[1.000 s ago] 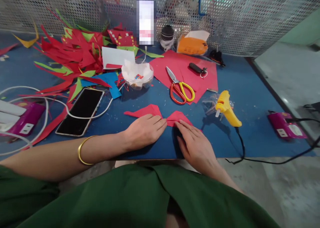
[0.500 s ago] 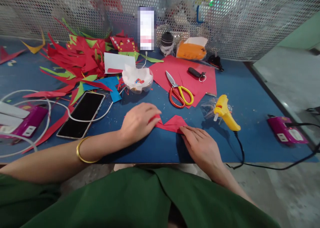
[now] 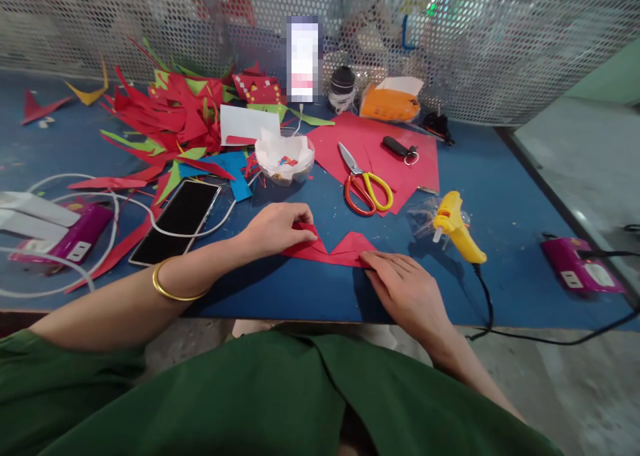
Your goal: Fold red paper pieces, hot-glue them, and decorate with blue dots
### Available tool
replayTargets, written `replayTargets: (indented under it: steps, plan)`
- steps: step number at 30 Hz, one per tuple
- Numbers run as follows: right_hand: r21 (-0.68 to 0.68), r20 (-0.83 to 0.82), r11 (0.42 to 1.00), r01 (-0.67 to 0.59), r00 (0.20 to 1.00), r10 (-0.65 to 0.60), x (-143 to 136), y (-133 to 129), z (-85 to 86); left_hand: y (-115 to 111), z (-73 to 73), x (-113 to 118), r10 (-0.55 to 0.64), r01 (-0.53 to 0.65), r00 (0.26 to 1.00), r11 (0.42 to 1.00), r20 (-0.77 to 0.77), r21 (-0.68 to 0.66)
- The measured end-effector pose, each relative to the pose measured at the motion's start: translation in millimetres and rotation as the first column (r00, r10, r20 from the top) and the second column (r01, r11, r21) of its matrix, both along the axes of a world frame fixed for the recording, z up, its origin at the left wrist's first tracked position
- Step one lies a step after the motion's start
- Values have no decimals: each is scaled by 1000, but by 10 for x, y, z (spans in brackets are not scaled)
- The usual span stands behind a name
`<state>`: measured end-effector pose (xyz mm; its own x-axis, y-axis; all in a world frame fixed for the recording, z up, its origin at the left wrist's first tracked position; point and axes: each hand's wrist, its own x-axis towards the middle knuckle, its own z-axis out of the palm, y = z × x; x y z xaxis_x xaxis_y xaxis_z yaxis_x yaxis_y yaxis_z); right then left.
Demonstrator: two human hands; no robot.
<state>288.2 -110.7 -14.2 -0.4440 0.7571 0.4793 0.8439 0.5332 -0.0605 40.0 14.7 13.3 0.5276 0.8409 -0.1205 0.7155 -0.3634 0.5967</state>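
Observation:
A folded piece of red paper (image 3: 345, 251) with two raised points and a notch between them lies at the front of the blue table. My left hand (image 3: 277, 229) pinches its left point between thumb and fingers. At the other end, my right hand (image 3: 403, 284) has its fingers closed together over the right corner, the thumb tucked beneath and partly hidden. Beyond the paper lie scissors (image 3: 367, 193) with one red and one yellow handle. To the right of my right hand sits a yellow glue gun (image 3: 456, 226).
Red and green paper scraps (image 3: 180, 109) heap at the back left. A dark phone (image 3: 176, 223) with a white cable lies left of my hand. A clear bowl (image 3: 285, 171), red sheets (image 3: 415, 169), a key fob (image 3: 395, 147) and purple power sockets (image 3: 580, 263) are around. Perforated mesh (image 3: 470, 49) closes the back.
My left hand has shifted slightly left and turned, now pinching the paper's left point and uncovering more of it. My right hand stays at the right corner. The view has shifted a little.

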Motion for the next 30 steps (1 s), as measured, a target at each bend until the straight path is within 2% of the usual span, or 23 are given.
replayTargets:
  steps: [4, 6, 9, 13, 17, 21, 22, 23, 25, 26, 27, 28, 29, 30]
  plan:
    - [-76, -100, 997, -7, 995, -1, -38, 113, 151, 3, 73, -35, -58, 60, 998, 994, 17, -93]
    - [-198, -145, 980, -25, 989, -4, -97, 263, 221, -1, 83, -40, -74, 76, 997, 990, 20, -118]
    - [-412, -161, 907, -85, 987, 20, -239, 577, 279, -4, 77, -39, -76, 81, 996, 986, 43, -148]
    - [-525, -117, 844, -112, 991, 59, -433, 966, 247, 20, 56, -56, -96, 113, 992, 967, 83, -228]
    - [-589, -202, 781, -205, 974, 104, -543, 1145, 116, 59, 40, -97, -114, 150, 985, 936, 129, -318]
    - [-581, -216, 786, -213, 971, 104, -568, 1204, 42, 95, 15, -138, -129, 189, 975, 908, 180, -374]
    - [-563, -217, 804, -191, 973, 79, -554, 1223, 56, 102, 6, -146, -130, 195, 973, 904, 192, -379]
    - [-515, -220, 849, -120, 976, 5, -531, 1245, 87, 107, -3, -153, -128, 199, 971, 902, 202, -383]
    - [-345, -254, 928, 142, 938, -238, -463, 1284, 187, 110, -16, -163, -115, 192, 971, 900, 211, -392]
    - [-234, -286, 924, 304, 886, -364, -428, 1294, 244, 109, -19, -165, -107, 183, 973, 899, 206, -397]
    - [-154, -305, 907, 392, 854, -421, -398, 1295, 297, 107, -19, -166, -101, 174, 975, 899, 197, -402]
    - [-109, -301, 909, 403, 858, -416, -379, 1285, 336, 104, -17, -166, -99, 169, 977, 898, 189, -405]
    - [-114, -272, 940, 322, 900, -341, -374, 1268, 358, 101, -14, -164, -102, 169, 978, 897, 182, -408]
    - [-182, -242, 969, 169, 947, -211, -385, 1246, 358, 99, -9, -163, -107, 173, 978, 897, 179, -408]
